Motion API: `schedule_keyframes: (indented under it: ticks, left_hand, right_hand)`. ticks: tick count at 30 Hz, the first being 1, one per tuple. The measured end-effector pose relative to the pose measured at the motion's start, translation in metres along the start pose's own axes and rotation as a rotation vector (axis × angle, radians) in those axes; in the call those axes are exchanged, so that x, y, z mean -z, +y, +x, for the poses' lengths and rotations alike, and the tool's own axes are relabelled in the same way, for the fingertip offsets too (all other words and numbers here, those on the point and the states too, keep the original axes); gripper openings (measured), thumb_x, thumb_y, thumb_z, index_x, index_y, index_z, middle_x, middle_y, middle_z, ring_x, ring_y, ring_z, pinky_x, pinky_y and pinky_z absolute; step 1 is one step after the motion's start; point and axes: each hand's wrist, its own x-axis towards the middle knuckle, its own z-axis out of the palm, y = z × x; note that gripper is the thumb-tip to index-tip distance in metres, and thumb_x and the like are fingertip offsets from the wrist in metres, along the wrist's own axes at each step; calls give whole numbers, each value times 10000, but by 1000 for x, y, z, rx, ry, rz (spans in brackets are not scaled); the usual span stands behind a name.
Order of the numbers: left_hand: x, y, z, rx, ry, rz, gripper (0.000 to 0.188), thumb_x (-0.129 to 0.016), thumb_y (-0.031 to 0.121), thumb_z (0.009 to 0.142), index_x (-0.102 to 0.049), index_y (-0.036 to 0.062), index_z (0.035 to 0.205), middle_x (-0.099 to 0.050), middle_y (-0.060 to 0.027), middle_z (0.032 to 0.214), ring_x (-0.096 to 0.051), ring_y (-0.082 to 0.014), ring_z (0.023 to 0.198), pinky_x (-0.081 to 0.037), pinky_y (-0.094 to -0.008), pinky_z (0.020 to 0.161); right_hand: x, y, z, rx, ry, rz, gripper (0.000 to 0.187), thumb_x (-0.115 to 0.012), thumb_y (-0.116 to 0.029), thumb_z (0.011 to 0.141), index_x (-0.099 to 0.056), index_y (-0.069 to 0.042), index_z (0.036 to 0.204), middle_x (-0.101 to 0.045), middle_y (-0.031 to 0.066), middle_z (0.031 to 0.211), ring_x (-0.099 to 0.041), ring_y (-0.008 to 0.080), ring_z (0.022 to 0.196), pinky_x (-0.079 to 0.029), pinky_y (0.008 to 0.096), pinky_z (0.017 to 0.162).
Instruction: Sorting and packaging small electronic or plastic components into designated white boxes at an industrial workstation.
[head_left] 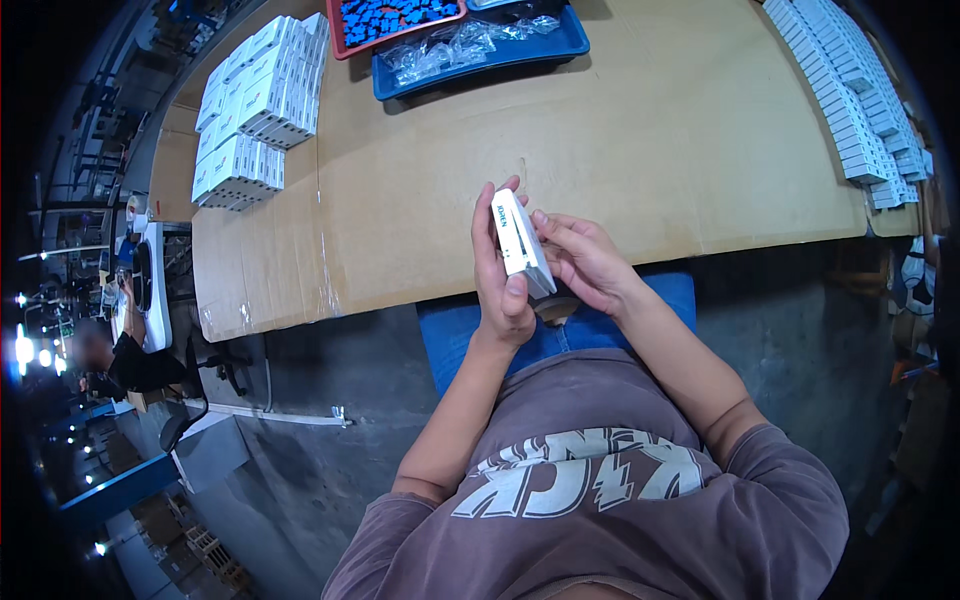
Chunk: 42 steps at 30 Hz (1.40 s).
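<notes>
A small white box (517, 238) with dark print along its narrow side is held up over the table's near edge, just in front of my body. My left hand (497, 280) is wrapped round its left side, thumb at the lower end and fingers reaching up behind it. On the other side, my right hand (588, 260) touches the box's right edge, its thumb near the upper end and the other fingers curled beside it. A dark slit runs along the box's right side, where a flap seems slightly lifted. The inside of the box is hidden.
Stacked white boxes (255, 105) stand at the table's (420, 220) left. More white boxes (850, 100) line the far right. At the back are a blue tray (480, 80) with clear plastic bags and a red tray (345, 40) of small blue parts. Another person (140, 350) sits at far left.
</notes>
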Motion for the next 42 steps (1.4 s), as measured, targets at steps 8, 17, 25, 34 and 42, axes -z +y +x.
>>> schedule_keyframes:
  ticks: [8,17,25,34,42]
  left_hand:
    - [15,-23,-3,-12,-74,176,1104,-498,787,869,-273,-23,1585,-435,-215,1497,-478,-323,1368,-369,-455,1159]
    - [6,-32,-2,-99,85,284,1052,-537,793,911,-394,-75,1487,-503,-235,1399,-573,-358,1230,-470,-444,1033]
    - [14,-43,-1,-128,124,227,892,-487,669,930,-508,-121,1343,-564,-227,1264,-606,-313,1110,-493,-421,969]
    - [13,-44,-4,-62,114,177,926,-470,685,916,-443,-95,1414,-540,-223,1328,-572,-300,1186,-460,-422,1034]
    - [8,-30,-5,145,-13,-3,1163,-473,840,909,-151,-6,1640,-400,-195,1544,-469,-291,1376,-396,-418,1143]
  right_hand:
    - [-34,-11,-25,91,143,-97,416,-669,-246,1038,-594,51,1319,-690,129,1180,-684,157,1099,-579,307,923]
    - [-47,5,-18,266,125,-283,502,-678,-181,1033,-530,103,1419,-686,132,1242,-641,122,1133,-537,265,939]
    - [-41,25,-15,394,76,-517,419,-508,-240,1117,-573,81,1379,-669,90,1205,-599,113,1093,-499,268,941]
    - [-40,15,-17,400,72,-592,468,-487,-243,1122,-535,103,1433,-615,159,1398,-571,187,1289,-448,316,1085]
    - [-17,-10,-18,276,8,-617,523,-533,-289,1110,-468,13,1532,-615,129,1334,-600,167,1206,-525,307,980]
